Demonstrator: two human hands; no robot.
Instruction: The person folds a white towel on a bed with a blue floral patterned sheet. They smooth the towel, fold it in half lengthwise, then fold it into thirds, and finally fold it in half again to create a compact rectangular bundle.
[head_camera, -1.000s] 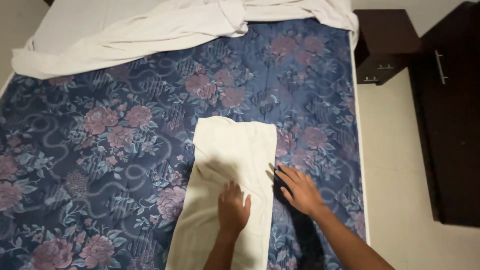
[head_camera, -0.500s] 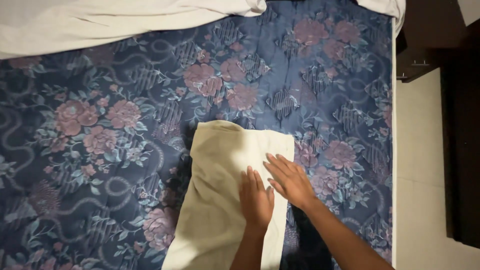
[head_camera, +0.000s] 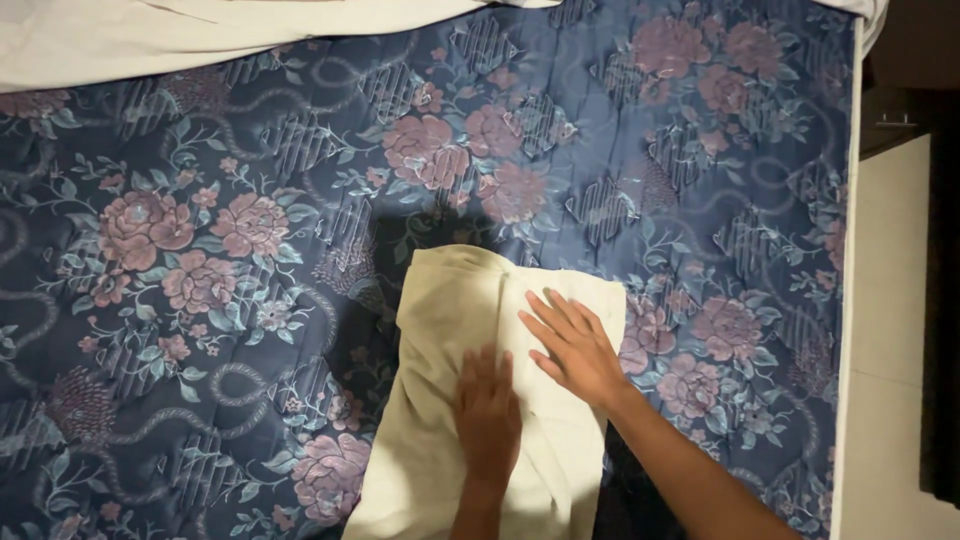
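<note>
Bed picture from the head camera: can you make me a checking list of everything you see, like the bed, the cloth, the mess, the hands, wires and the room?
Surface: mattress with a dark blue cover printed with pink flowers, filling most of the view.
Job's things: cream folded cloth, lying flat on the mattress, running off the bottom edge.
Clutter: white sheet bunched along the top edge of the mattress.
Hands: left hand flat, palm down on the cloth; right hand flat beside it, fingers spread on the cloth. Neither grips anything.
Cables: nothing seen.
Surroundings: pale floor to the right of the bed; dark furniture at the top right.
</note>
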